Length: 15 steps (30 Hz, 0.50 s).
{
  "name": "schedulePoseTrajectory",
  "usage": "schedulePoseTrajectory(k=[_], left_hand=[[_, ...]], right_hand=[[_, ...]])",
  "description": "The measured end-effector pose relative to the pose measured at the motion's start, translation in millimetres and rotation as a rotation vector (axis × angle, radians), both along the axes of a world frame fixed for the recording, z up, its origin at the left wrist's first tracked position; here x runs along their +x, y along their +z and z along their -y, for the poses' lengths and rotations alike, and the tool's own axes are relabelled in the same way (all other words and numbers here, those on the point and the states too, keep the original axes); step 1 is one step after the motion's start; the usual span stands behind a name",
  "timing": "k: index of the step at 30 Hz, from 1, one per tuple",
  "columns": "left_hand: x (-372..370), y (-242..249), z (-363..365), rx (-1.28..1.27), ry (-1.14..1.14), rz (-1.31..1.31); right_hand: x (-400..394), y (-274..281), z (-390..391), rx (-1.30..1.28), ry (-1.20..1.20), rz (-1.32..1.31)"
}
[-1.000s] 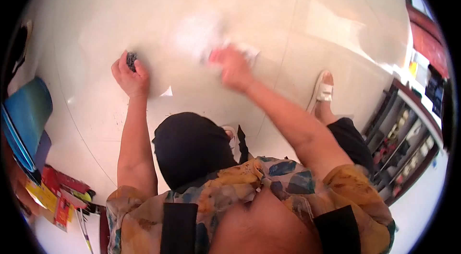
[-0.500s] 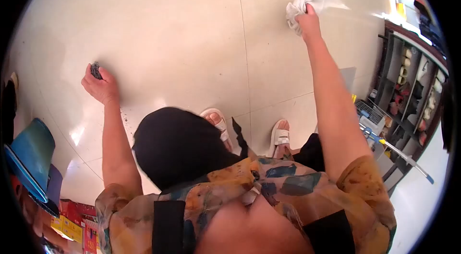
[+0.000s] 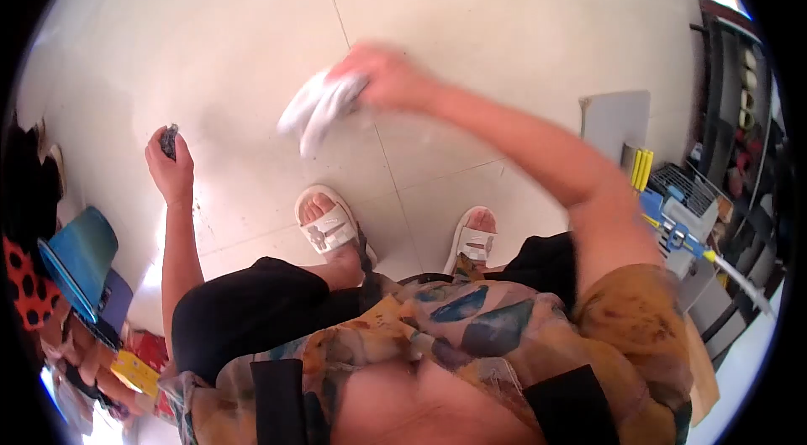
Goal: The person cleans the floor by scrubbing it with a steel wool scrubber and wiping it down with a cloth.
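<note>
A dark grey steel wool scrubber (image 3: 169, 142) sits in my left hand (image 3: 172, 169), fingers closed around it, low over the tiled floor (image 3: 252, 42) on the left. My right hand (image 3: 385, 78) is blurred by motion and grips a white cloth (image 3: 318, 109), whose folds hang toward the left. The cloth is above the floor, near the middle of the view. Small dark specks lie on the tiles beneath my left wrist.
My feet in white sandals (image 3: 329, 226) stand on the tiles. A blue bucket (image 3: 84, 247) is at the left. On the right are a shoe rack (image 3: 714, 100), a grey panel (image 3: 618, 121), a wire basket (image 3: 685, 184) and a blue-and-white pole (image 3: 731, 273).
My right hand has swung the white cloth from the upper right toward the middle. My left hand keeps the scrubber and has shifted slightly. My knee and the view have moved.
</note>
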<state>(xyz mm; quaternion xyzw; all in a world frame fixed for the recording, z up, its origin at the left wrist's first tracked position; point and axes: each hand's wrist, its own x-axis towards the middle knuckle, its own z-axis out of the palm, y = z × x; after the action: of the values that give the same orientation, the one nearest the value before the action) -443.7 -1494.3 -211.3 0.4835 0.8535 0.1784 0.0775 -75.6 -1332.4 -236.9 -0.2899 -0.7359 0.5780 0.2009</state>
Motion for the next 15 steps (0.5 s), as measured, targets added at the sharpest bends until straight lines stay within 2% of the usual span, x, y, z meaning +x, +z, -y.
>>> schedulePoseTrajectory(k=[2,3,4,5,6,7,8,11,13,14,15], left_hand=[[23.7,18.5,26.7,0.013,-0.015,0.043],[34.8,29.9,41.1,-0.015,-0.003,0.061],[45.2,40.8,55.2,-0.042,0.008,0.081],[54.3,48.5,70.6,-0.052,0.035,0.102],[67.1,61.3,82.6,-0.091,0.085,0.141],[74.4,69.0,97.5,-0.095,0.104,0.149],[81.6,73.4,112.9,-0.097,0.122,0.157],[105.1,86.5,148.8,-0.062,0.291,0.338],[126.1,95.8,154.9,-0.048,0.353,0.397],[135.8,100.0,156.1,-0.034,0.385,0.429],[143.1,103.9,157.9,-0.049,0.370,0.418]], right_hand=[[75.3,3.3,-71.1,0.080,-0.136,0.002],[115.7,12.1,-105.0,0.268,-0.214,0.190],[155.6,23.8,-137.8,0.201,-0.332,0.526],[214.2,-7.0,-177.1,0.328,-0.421,0.319],[263.4,-24.2,-207.2,0.483,-0.496,0.458],[287.7,-25.5,-209.5,0.319,-0.588,0.527],[296.9,-27.0,-209.0,0.154,-0.674,0.595],[296.7,-101.1,-182.6,0.400,-0.797,0.628],[235.6,-93.5,-135.5,0.823,-0.558,0.637],[191.9,-79.0,-105.6,0.651,-0.568,0.670],[157.5,-78.3,-75.6,0.662,-0.494,0.608]])
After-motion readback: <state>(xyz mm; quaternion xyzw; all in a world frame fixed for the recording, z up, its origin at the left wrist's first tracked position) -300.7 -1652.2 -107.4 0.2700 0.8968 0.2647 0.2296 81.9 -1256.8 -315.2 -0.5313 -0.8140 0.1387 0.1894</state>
